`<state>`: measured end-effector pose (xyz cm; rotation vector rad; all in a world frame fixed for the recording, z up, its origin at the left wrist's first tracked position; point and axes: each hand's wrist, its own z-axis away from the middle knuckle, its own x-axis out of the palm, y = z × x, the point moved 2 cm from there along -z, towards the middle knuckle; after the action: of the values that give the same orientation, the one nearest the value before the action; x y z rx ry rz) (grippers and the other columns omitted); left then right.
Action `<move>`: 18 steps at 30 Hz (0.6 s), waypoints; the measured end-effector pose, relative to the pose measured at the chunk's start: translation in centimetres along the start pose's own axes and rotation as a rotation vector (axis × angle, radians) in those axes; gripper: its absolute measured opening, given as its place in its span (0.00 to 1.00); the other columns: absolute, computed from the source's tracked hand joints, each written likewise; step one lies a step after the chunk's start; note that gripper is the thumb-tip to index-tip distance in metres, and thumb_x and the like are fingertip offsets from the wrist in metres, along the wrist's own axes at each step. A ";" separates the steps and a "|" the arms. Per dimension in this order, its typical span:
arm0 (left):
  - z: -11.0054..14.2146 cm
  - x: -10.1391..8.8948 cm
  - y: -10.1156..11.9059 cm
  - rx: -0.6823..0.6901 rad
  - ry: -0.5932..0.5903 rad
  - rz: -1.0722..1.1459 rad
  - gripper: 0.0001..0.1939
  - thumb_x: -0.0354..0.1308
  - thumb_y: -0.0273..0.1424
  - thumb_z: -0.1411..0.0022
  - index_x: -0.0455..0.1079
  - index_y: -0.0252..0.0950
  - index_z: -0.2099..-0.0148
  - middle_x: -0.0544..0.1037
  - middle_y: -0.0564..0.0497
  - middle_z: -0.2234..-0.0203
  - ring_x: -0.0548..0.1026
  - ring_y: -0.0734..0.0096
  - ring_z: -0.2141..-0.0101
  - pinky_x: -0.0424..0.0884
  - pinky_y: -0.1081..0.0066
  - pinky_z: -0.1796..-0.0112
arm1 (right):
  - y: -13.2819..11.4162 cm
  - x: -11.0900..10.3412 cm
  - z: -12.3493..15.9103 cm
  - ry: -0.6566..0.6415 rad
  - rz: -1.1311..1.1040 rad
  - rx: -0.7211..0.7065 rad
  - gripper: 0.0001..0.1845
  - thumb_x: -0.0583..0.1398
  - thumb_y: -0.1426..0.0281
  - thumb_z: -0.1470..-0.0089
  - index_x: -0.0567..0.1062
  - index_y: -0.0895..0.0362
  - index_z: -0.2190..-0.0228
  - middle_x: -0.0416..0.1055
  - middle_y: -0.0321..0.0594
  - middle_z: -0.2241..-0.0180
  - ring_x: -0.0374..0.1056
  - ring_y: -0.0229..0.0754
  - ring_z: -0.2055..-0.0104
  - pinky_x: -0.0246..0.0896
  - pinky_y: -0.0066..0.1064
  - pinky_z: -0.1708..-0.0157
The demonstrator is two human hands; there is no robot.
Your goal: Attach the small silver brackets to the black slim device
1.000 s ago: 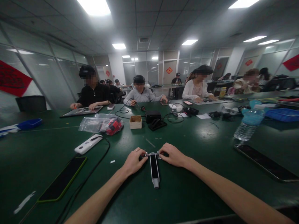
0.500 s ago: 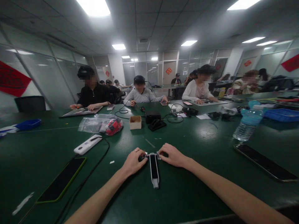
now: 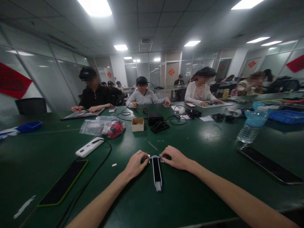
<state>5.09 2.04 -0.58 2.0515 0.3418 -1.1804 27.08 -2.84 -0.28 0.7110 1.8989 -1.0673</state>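
In front of me on the green table lies a slim T-shaped object (image 3: 157, 171), with a long black panel, a pale frame and a grey block at the near end. A thin crossbar (image 3: 155, 156) runs across its far end. My left hand (image 3: 137, 163) is closed in a pinch at the crossbar's left end, where a small pale piece (image 3: 149, 158) shows by the fingertips. Mirroring it, my right hand (image 3: 175, 158) pinches a small greyish piece (image 3: 161, 159) at the right end. The fingertips partly cover both pieces.
A green-edged phone (image 3: 63, 183), white power strip (image 3: 90, 147) and black cable lie left. To the right are a dark phone (image 3: 268, 164) and water bottle (image 3: 252, 126). A small box (image 3: 137, 124) and bagged red parts (image 3: 116, 128) stand ahead; several people sit beyond.
Both hands stay at the crossbar's ends, with only a slight shift of the left fingers. Across the table, the person in white at the right has lowered their head a little.
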 end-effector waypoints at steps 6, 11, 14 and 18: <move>0.0 0.2 -0.3 0.010 0.008 0.005 0.07 0.52 0.30 0.40 0.70 0.36 0.61 0.71 0.50 0.68 0.70 0.68 0.69 0.67 0.71 0.67 | -0.2 -0.1 0.0 -0.005 0.007 -0.001 0.08 0.56 0.66 0.43 0.73 0.57 0.66 0.69 0.40 0.66 0.63 0.40 0.64 0.61 0.33 0.65; 0.0 0.2 -0.2 0.013 0.014 0.014 0.06 0.54 0.29 0.41 0.70 0.36 0.61 0.71 0.51 0.69 0.69 0.69 0.70 0.65 0.71 0.69 | -0.2 -0.1 0.1 -0.008 0.002 0.003 0.08 0.56 0.66 0.43 0.73 0.56 0.66 0.69 0.40 0.66 0.63 0.40 0.64 0.61 0.32 0.66; 0.0 0.1 -0.1 0.019 0.033 0.030 0.06 0.53 0.29 0.40 0.70 0.36 0.62 0.72 0.51 0.70 0.69 0.70 0.70 0.65 0.72 0.68 | -0.2 -0.1 0.1 0.011 0.012 -0.020 0.08 0.57 0.67 0.44 0.73 0.57 0.66 0.69 0.40 0.67 0.63 0.40 0.63 0.61 0.33 0.64; -0.1 0.2 -0.2 0.007 0.031 0.030 0.06 0.53 0.29 0.40 0.71 0.36 0.62 0.72 0.50 0.69 0.70 0.69 0.69 0.66 0.71 0.67 | 0.0 0.0 0.1 0.013 0.006 -0.023 0.08 0.56 0.66 0.43 0.73 0.57 0.65 0.69 0.41 0.66 0.63 0.40 0.63 0.61 0.33 0.64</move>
<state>5.14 2.22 -0.79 2.0760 0.3203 -1.1346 27.11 -2.94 -0.31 0.7123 1.9159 -1.0379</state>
